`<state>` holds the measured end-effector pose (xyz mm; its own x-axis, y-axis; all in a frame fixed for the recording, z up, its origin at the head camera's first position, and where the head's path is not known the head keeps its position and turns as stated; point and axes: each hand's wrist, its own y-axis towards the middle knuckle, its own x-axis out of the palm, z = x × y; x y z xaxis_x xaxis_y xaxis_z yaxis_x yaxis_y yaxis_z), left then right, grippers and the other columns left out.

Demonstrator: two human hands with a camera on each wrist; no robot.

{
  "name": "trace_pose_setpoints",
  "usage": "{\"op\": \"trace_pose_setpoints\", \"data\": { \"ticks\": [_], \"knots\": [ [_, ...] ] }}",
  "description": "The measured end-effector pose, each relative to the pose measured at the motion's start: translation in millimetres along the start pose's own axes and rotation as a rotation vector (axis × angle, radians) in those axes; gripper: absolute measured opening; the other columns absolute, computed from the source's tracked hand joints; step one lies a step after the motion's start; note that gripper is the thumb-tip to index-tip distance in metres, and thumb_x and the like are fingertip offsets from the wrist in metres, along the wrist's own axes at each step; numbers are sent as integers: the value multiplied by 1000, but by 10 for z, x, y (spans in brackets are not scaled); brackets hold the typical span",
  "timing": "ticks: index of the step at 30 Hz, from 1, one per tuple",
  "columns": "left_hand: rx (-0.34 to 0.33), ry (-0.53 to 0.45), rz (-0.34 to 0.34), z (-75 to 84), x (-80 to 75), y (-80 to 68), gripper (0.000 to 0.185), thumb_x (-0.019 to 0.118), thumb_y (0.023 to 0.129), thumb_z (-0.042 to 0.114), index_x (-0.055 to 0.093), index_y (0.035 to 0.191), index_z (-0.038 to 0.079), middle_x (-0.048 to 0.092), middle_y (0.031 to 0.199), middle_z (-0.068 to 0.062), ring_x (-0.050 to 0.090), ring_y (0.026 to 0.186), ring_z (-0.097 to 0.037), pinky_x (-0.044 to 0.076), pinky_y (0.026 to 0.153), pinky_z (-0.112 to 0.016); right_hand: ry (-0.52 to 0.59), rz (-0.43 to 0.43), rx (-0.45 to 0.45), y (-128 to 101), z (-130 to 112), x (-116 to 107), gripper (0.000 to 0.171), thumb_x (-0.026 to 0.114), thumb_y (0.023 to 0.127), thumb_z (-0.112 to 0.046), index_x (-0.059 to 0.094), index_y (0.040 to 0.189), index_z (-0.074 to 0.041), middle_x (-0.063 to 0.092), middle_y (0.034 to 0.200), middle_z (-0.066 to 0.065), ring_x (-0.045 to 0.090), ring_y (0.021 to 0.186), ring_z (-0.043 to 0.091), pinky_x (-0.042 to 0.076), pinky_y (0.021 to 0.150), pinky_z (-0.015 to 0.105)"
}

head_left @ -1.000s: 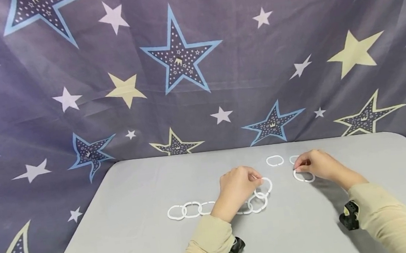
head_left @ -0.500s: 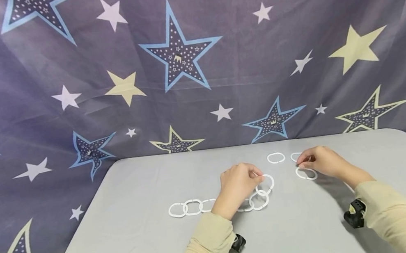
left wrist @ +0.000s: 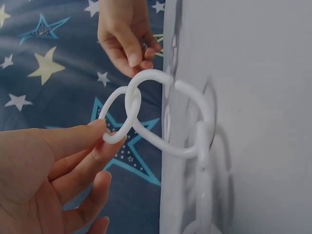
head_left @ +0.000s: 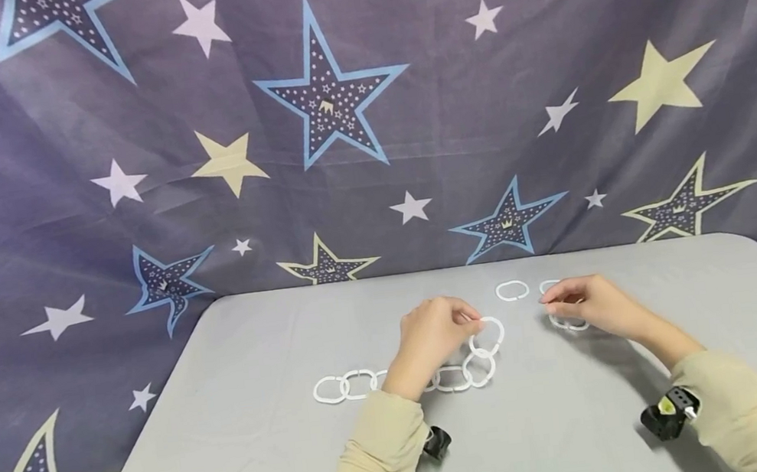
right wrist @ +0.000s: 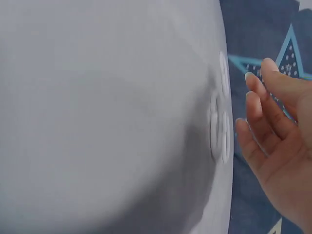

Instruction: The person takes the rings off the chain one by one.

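Observation:
My left hand (head_left: 434,342) pinches the end link (left wrist: 110,99) of a white plastic link chain between thumb and fingertips. That end is raised off the table. The rest of the chain (head_left: 328,390) trails left, with part hidden behind the left wrist. Each link is an oval ring with a small gap. Further right, my right hand (head_left: 594,306) hovers over the loose links with loosely bent fingers and nothing between them. One loose link (head_left: 571,327) lies partly under that hand, and another (head_left: 548,283) is just behind its fingertips.
A third loose link (head_left: 512,291) lies toward the back edge of the grey table (head_left: 248,449). Behind the table hangs a star-patterned cloth (head_left: 423,131). A black wrist camera (head_left: 667,413) sits below the right sleeve.
My right hand has shifted slightly left, its fingertips now past the near loose link. The left hand has moved a little up and left with the chain end. The view has shifted slightly.

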<state>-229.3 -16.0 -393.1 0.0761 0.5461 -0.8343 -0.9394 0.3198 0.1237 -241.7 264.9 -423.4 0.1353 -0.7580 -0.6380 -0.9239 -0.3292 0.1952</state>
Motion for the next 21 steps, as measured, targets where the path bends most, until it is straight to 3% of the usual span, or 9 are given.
{"op": "trace_pose_setpoints", "data": {
  "ticks": [10, 21],
  "knots": [
    [27, -47, -53, -103, -103, 37, 9, 74, 87, 40, 77, 93, 34, 65, 74, 26, 56, 71, 2, 44, 79, -35, 288, -97, 113, -68, -177, 251, 33, 70, 91, -7, 62, 114, 15, 71, 95, 21, 66, 74, 17, 55, 65, 29],
    [45, -92, -62, -109, -121, 41, 6, 75, 87, 35, 78, 92, 31, 65, 72, 23, 57, 69, 0, 44, 71, -31, 386, -166, 126, -78, -329, 521, 35, 70, 91, -9, 62, 114, 16, 71, 95, 20, 66, 76, 16, 55, 68, 29]
  ]
}}
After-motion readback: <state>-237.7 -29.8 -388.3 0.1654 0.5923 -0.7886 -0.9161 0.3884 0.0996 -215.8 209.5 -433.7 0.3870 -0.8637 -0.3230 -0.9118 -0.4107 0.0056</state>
